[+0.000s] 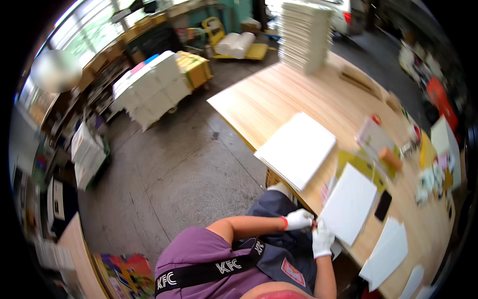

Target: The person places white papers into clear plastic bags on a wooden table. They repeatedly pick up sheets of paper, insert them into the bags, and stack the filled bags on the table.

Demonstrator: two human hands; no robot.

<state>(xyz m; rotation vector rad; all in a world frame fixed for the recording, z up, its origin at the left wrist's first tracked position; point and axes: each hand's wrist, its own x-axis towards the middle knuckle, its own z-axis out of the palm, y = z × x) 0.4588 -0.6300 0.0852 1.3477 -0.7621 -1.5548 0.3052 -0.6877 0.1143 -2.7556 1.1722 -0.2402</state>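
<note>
White knit gloves cover both hands, which meet at the near edge of the table beside a stack of white sheets [348, 203]. My left hand [298, 219], with a red cuff at the wrist, comes in from the left with its fingers closed. My right hand [322, 240] reaches up from below, fingertips closed and almost touching the left ones. Something small and dark reddish shows between the fingertips, too small to make out. Farther along the edge lies a larger pile of white sheets [298, 149].
On the wooden table [259, 99] are a tall white stack [304, 37], a black phone [383, 206], loose white sheets [388, 254], an orange-brown block [390, 159] and a cluttered right side. Wrapped white stacks [154, 87] and a yellow trolley [256, 51] stand on the floor.
</note>
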